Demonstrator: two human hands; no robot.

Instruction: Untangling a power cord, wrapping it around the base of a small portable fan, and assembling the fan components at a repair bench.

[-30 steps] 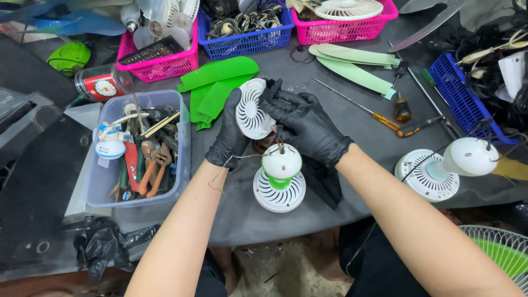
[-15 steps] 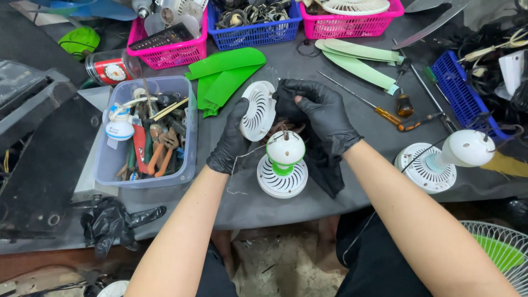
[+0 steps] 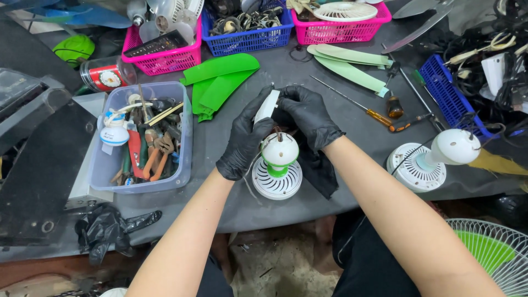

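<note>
Above the fan motor on the table, the left hand and right hand (both gloved) pinch a white cover up on edge, so its inside shows.

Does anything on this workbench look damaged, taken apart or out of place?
Yes. The white fan motor under both gloved hands has no blades; loose green blades lie behind it. A second bladeless motor sits at the right.

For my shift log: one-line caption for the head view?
Two black-gloved hands, left hand and right hand, hold a white round vented plastic cover above a white-and-green fan motor unit.
</note>
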